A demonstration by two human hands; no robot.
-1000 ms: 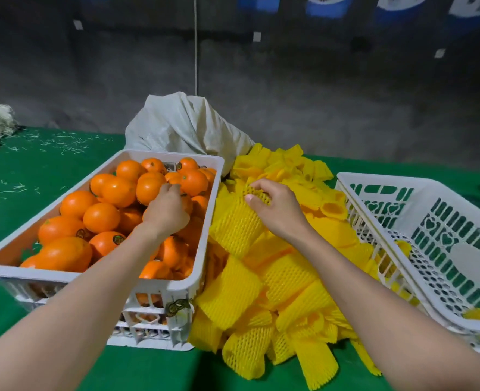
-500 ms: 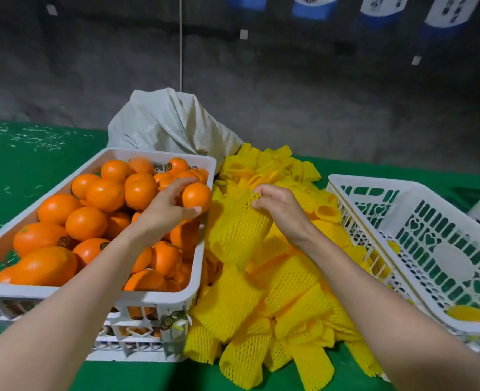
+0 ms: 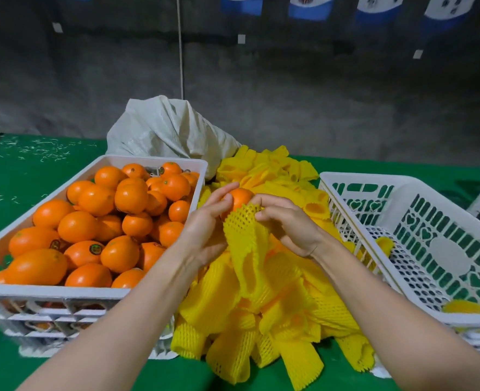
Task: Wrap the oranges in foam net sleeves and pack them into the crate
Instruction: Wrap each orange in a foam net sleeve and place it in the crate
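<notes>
The green bench (image 3: 35, 170) carries everything. Left of the two grips stands the white crate of bare oranges (image 3: 49, 292), heaped full. Right of them sits the packing crate (image 3: 374, 182), nearly empty, with only a few yellow netted pieces low inside. Beneath and beyond both grips lies the heap of yellow foam net sleeves (image 3: 275, 306).

Above that heap the right grip (image 3: 287, 224) pinches the mouth of one sleeve (image 3: 244, 238), which hangs limp below it. The left grip (image 3: 205, 230) curls round a single orange (image 3: 240, 197) and sets it against that mouth; most of the fruit is bare.

To do this well, I judge the right grip should spread the mouth wide rather than pinch it flat. The left grip should then push the orange through until the net covers it evenly, before it goes right into the packing crate.
</notes>
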